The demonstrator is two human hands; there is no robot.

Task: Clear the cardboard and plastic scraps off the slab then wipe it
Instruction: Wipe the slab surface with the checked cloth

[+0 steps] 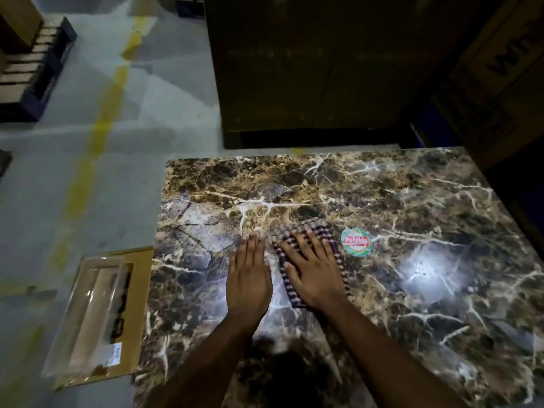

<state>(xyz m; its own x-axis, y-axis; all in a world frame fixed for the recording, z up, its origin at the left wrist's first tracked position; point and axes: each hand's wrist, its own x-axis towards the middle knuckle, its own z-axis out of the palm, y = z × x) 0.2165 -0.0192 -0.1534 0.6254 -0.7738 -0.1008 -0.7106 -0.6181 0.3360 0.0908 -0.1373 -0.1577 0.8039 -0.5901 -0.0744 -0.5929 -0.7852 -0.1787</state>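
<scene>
A: Hands first, nearest us. The left hand [249, 275] lies flat and open on the marble slab [412, 201], fingers together, gripping nothing. Just beside it the right hand [313, 272] is spread open too, palm pressing a checked cloth [309, 228] onto the stone; it pins the cloth, it does not clench it.

B: How will that cloth handle?

A: Soft and limp, I judge, folded into a pad. On polished stone it should slide easily, so a flat palm over its middle is the sensible hold; pinching a corner would let it bunch.

B: And the scraps?

A: Off the slab already. A cardboard sheet [129, 328] lies on the floor [117, 172] against the slab's left edge, with a clear plastic pack [85, 313] on top. Light, stiff-ish things.

B: Further out?

A: A round sticker [356, 242] just right of the cloth, glare patches, then big cartons [309, 69] beyond the far edge.
</scene>
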